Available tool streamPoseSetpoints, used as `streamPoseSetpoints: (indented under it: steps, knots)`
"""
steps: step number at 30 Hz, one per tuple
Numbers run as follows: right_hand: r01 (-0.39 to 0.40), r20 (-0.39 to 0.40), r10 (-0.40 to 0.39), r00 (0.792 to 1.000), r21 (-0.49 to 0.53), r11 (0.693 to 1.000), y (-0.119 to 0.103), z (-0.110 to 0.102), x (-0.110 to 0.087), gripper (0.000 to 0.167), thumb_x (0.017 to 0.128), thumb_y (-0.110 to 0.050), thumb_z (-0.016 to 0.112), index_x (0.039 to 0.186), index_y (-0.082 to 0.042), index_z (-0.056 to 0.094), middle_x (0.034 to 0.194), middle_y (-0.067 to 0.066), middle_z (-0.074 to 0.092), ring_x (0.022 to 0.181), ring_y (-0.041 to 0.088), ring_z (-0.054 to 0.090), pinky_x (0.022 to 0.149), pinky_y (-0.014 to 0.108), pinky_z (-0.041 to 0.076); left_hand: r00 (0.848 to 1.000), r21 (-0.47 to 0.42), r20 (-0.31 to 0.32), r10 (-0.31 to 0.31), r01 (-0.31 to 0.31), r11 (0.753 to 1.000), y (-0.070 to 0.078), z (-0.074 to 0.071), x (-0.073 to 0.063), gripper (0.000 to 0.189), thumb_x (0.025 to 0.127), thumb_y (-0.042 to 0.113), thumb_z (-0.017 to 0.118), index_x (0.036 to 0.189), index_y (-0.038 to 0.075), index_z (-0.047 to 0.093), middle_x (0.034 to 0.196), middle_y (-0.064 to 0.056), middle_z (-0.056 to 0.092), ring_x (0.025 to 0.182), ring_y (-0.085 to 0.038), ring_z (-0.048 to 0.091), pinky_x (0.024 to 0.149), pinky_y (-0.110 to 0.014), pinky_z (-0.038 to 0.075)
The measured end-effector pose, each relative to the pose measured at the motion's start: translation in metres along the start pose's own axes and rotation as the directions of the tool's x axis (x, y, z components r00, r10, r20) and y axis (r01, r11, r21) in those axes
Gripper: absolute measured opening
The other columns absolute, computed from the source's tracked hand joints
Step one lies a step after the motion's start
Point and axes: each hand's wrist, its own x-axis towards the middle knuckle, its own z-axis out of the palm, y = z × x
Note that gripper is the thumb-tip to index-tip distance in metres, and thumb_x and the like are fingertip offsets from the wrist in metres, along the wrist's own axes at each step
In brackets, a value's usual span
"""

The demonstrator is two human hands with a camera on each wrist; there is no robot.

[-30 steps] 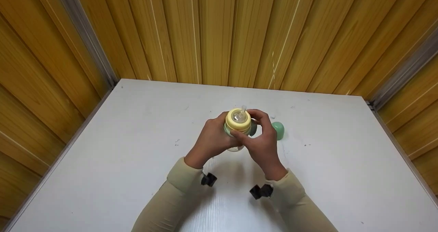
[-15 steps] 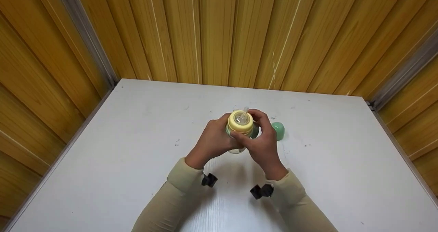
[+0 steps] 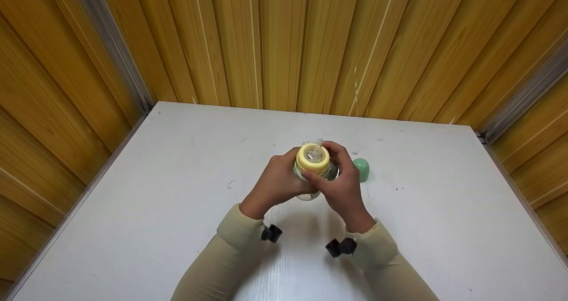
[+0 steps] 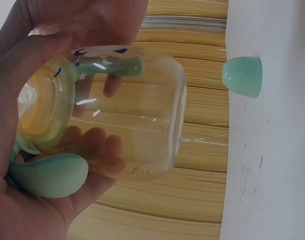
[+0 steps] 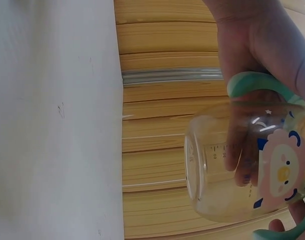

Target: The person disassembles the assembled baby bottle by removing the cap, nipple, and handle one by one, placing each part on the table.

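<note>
Two grips share one bottle (image 4: 137,115) held above the table (image 3: 177,181), left hand (image 3: 282,175) curled round it, right hand (image 3: 341,186) pinching near the collar (image 3: 310,165), and I judge an uneven twist could skew the collar, or a loosened left hold drop everything.

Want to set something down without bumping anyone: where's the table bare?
The white table is bare, small marks aside, left of the left sleeve and right of the green cap, out to both side edges. The strip along the wooden wall is also free. Crowded: mid-table, where the left hand and right hand hold the bottle near the cap.
</note>
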Motion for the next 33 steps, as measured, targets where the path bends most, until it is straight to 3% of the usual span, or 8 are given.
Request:
streamPoseSetpoints:
  steps: [16,33]
  knots:
    - [0.002,0.075,-0.003,0.997,0.017,1.0,-0.0004,-0.0046,0.0011,0.062,0.08,-0.022,0.079,0.133,-0.015,0.049,0.131,-0.002,0.059,0.121,0.013,0.055,0.11,0.04,0.038,0.998,-0.082,0.057,-0.022,0.027,0.996,-0.0044,-0.0037,0.0013,0.069,0.069,0.034,0.085,0.129,0.016,0.058,0.116,0.003,0.069,0.101,-0.009,0.065,0.086,-0.03,0.054]
    - [0.014,0.095,-0.015,0.995,0.011,1.0,-0.0003,-0.0074,0.0018,0.059,0.08,-0.022,0.077,0.133,-0.016,0.05,0.129,-0.002,0.059,0.118,0.016,0.054,0.108,0.045,0.038,0.997,-0.119,0.08,-0.011,0.02,0.993,-0.0061,-0.006,0.0013,0.067,0.066,0.034,0.087,0.126,0.019,0.06,0.109,0.007,0.07,0.093,-0.008,0.065,0.081,-0.029,0.054]
